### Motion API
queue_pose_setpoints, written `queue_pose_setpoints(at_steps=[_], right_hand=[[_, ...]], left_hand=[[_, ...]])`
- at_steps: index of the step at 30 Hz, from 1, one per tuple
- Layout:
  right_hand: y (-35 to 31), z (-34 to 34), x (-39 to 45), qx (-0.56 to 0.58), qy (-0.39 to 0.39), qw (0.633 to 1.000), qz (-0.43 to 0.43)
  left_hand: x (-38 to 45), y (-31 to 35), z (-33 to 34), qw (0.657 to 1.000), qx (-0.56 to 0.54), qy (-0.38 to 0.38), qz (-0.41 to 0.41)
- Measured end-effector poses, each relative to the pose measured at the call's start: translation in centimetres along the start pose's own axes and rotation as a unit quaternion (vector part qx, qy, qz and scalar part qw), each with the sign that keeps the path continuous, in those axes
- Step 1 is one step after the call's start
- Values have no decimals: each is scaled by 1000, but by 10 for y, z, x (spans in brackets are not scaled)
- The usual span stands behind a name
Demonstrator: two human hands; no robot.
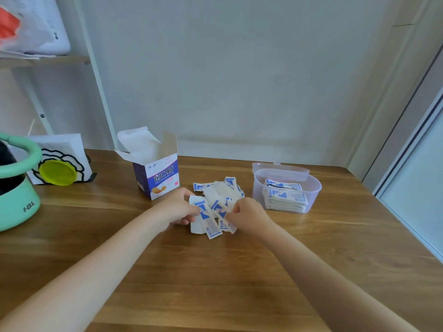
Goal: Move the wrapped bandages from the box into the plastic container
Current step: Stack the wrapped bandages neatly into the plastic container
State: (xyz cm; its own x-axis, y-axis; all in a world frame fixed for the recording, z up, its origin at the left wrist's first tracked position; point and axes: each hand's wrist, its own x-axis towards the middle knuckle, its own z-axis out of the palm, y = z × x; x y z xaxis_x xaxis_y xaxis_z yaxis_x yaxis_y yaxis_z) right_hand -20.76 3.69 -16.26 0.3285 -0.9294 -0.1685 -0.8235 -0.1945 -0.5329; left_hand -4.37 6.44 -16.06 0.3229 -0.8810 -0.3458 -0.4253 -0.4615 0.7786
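An open bandage box (pixel 157 172) with blue and white print stands upright on the wooden table (pixel 215 271). To its right lies a loose pile of wrapped bandages (pixel 219 195), white with blue marks. My left hand (pixel 178 207) grips the left side of the pile, fingers curled round several wrappers. My right hand (pixel 247 213) pinches wrappers at the pile's right side. Further right stands a clear plastic container (pixel 311 195) holding a stack of wrapped bandages (pixel 285 197); its clear lid (pixel 280 170) leans behind it.
A mint green tub (pixel 16 200) sits at the table's left edge. Behind it stands a white card holder with a yellow-green disc (pixel 57 172). A shelf frame rises at the back left. A wall is close behind the table, and the table's right edge runs near a door frame.
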Motion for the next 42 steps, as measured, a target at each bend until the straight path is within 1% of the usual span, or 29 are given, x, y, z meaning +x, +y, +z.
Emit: queue_pose_setpoints(at_steps=[2, 4, 7, 9, 10, 12, 13, 14, 15, 16, 17, 18, 19, 20, 24, 26, 27, 31, 32, 34, 36, 38, 40, 42], right_hand=[[-8, 13, 2, 1, 36, 999, -6], [-13, 16, 1, 34, 66, 997, 0], [-9, 7, -2, 58, 108, 992, -9], [-3, -7, -6, 55, 117, 991, -28], [1, -15, -8, 49, 118, 991, -36], [7, -28, -11, 29, 117, 992, -44], [10, -34, -13, 20, 117, 992, -46], [12, -38, -14, 20, 118, 992, -49], [12, -42, -15, 30, 116, 991, -54], [13, -44, -17, 45, 112, 991, -59], [12, -45, -18, 64, 109, 990, -64], [13, -45, -19, 83, 104, 989, -65], [13, -45, -20, 99, 98, 988, -65], [15, -44, -21, 112, 91, 988, -61], [26, -44, -25, 181, 78, 980, -29], [30, -47, -26, 226, 74, 971, -30], [32, -48, -27, 230, 68, 970, -36], [32, -46, -25, 201, 22, 978, -49], [32, -44, -25, 203, 27, 978, -46], [31, -43, -25, 213, 59, 974, -44], [31, -47, -26, 222, 92, 970, -46], [34, -51, -28, 236, 98, 966, -44], [35, -52, -30, 222, 72, 971, -47], [33, -50, -32, 190, 38, 979, -67]], left_hand=[[0, -1, 4, 1000, 8, -12, 8], [1, 0, 6, 999, 33, -9, 24], [6, -2, 2, 996, 80, -3, 33], [7, -3, -3, 992, 119, 8, 29], [6, -2, -6, 985, 166, 30, 39], [1, 4, -10, 947, 290, 112, 80], [-2, 9, -9, 929, 318, 155, 111], [-7, 15, -7, 920, 314, 178, 150], [-9, 21, -3, 926, 284, 164, 185], [-11, 27, 2, 946, 221, 114, 210], [-14, 33, 7, 967, 135, 43, 213], [-17, 36, 13, 978, 52, -30, 198], [-20, 39, 17, 980, 0, -77, 184], [-21, 42, 20, 979, -15, -95, 178], [-19, 39, 22, 984, -26, -87, 155], [-18, 36, 20, 987, -9, -81, 136], [-17, 35, 20, 989, -3, -80, 128], [-17, 36, 23, 989, -1, -91, 115], [-17, 37, 24, 989, 10, -94, 117], [-17, 38, 24, 988, 17, -97, 122], [-16, 36, 22, 989, -5, -91, 119], [-15, 33, 18, 990, -48, -81, 107], [-16, 31, 17, 990, -63, -73, 103], [-16, 32, 19, 990, -46, -76, 114]])
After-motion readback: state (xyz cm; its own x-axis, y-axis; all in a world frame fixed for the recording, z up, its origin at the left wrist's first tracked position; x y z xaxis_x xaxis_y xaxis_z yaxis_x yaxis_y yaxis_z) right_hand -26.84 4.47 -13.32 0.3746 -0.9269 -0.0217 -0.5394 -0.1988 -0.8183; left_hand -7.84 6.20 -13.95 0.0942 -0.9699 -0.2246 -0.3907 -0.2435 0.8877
